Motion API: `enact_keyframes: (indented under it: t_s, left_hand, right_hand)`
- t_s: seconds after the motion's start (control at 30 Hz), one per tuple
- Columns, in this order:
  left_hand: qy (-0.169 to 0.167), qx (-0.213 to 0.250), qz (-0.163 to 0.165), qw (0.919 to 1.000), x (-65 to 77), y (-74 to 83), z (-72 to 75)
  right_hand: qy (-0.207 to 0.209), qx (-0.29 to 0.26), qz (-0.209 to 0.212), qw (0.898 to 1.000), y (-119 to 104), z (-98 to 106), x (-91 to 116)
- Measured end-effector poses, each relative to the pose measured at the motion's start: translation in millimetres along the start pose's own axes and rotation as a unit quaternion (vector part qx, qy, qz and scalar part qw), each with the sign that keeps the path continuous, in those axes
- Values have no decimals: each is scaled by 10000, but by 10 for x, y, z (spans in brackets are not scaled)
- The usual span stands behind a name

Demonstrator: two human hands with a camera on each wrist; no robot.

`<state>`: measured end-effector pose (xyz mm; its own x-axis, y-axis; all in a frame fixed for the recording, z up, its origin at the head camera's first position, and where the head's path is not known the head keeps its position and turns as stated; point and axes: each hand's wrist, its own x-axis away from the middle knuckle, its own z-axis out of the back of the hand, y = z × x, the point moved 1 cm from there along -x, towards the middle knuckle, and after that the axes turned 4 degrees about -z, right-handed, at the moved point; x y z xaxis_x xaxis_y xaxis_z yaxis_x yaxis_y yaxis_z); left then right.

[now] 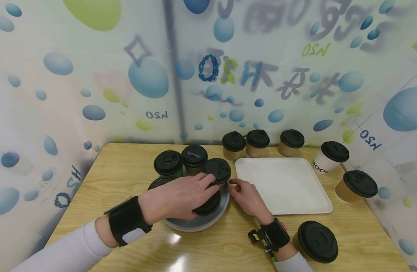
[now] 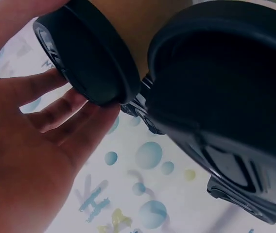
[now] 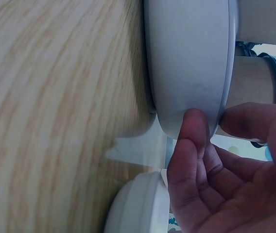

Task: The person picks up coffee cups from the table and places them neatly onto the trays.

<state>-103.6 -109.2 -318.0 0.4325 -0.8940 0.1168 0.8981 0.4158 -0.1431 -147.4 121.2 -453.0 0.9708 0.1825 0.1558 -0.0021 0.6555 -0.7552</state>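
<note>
L hand (image 1: pixel 181 196) lies palm-down over the lidded cup (image 1: pixel 208 204) at the near-right of the round grey tray (image 1: pixel 194 223), fingers curled round its black lid. R hand (image 1: pixel 247 196), just right of it, pinches the tray's rim betw thumb & fingers. Cup stands upright directly under L hand, so L is nearer. White tray (image 1: pixel 283 185) lies beyond R hand, empty.

Your round grey plate (image 1: pixel 198 223) sits flat on the wooden table, just left of the white tray, and it is full of brown paper cups with black plastic lids. The cup at the front right of the plate (image 1: pixel 208 206) stands upright under your left hand. The cup with the black lid behind it (image 1: pixel 217 170) stands upright too.
</note>
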Motion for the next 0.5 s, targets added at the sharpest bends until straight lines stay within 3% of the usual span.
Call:
enact_keyframes:
  t_s: [0.5]
  left_hand:
    - [-10, -506, -37, 9987, -38, 13, -118]
  right_hand:
    - [-31, -56, -44, 10000, -5, 7, -4]
